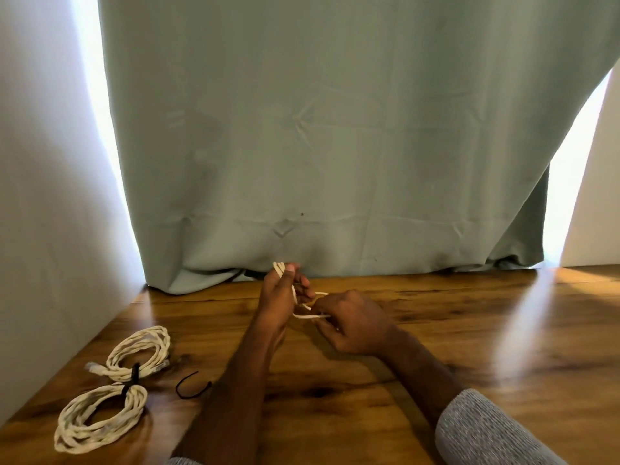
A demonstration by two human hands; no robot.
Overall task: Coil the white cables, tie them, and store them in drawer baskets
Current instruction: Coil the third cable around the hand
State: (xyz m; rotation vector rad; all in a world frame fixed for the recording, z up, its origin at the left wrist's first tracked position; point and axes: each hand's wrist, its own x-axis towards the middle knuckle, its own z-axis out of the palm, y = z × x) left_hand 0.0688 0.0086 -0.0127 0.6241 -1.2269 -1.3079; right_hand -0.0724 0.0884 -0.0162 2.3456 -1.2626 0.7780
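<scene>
Head view: both hands work a white cable above the tabletop, near the green curtain. Left hand is raised, its grip curled round a few loops, thumb pressing them at the top where strands poke out. Right hand has its grip pinching a strand that runs across to the left hand; one loose loop hangs between them. Step in hand, as I judge it: coiling the third cable, not yet tied.

Two finished coils lie at the left on the tabletop: far coil and near coil, each with a black tie round it, touching or nearly so. A spare black tie lies loose just right of them, apart from the hands. No drawer baskets in view.

To do it well:
- Keep the left thumb clamped on the stack so loops don't slip off.
- Feed each turn with the right hand at the same loop size, matching the done coils.
- Lay turns flat beside each other; the cable looks braided and stiffish, so it will likely spring open if released.
- Leave the end tucked, not dangling.
- Hold the coil with one hand while reaching for the spare tie; setting it down first risks it unwinding.
- How much cable remains is unclear; the rest is hidden behind the hands.
</scene>
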